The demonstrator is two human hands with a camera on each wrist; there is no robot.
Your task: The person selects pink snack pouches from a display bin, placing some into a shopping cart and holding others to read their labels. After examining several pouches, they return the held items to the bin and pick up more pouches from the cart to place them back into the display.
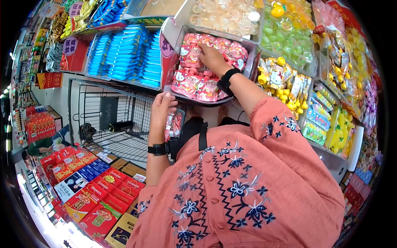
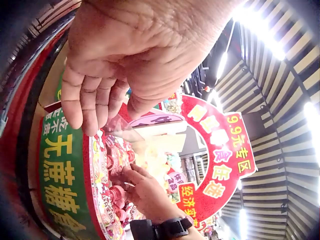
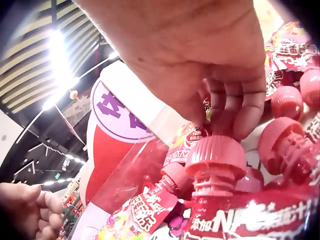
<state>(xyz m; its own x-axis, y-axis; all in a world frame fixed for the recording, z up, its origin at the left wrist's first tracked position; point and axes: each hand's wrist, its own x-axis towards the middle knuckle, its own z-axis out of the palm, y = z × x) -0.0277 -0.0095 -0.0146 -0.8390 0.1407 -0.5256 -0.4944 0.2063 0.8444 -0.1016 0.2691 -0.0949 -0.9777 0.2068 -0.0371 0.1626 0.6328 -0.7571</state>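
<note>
A clear shelf bin (image 1: 168, 62) holds several pink spouted pouches (image 1: 194, 80) with cartoon cat prints. My right hand (image 1: 213, 57) reaches into the bin; in the right wrist view its fingertips (image 3: 240, 117) and thumb pinch the top of one pink pouch (image 3: 200, 132) among the pink screw caps (image 3: 216, 157). My left hand (image 1: 162, 108) is just below the bin's front edge, with its fingers curled round a few pink pouches (image 1: 173, 125) that hang under it. The left wrist view shows that hand (image 2: 125, 65) with its fingers bent together.
Blue packets (image 1: 128, 53) fill the bin to the left, and yellow-capped pouches (image 1: 281, 78) the bin to the right. A black wire rack (image 1: 111, 120) stands below the shelf. Red gift boxes (image 1: 95, 194) are stacked on the floor. Clear jelly cups (image 1: 227, 14) sit above.
</note>
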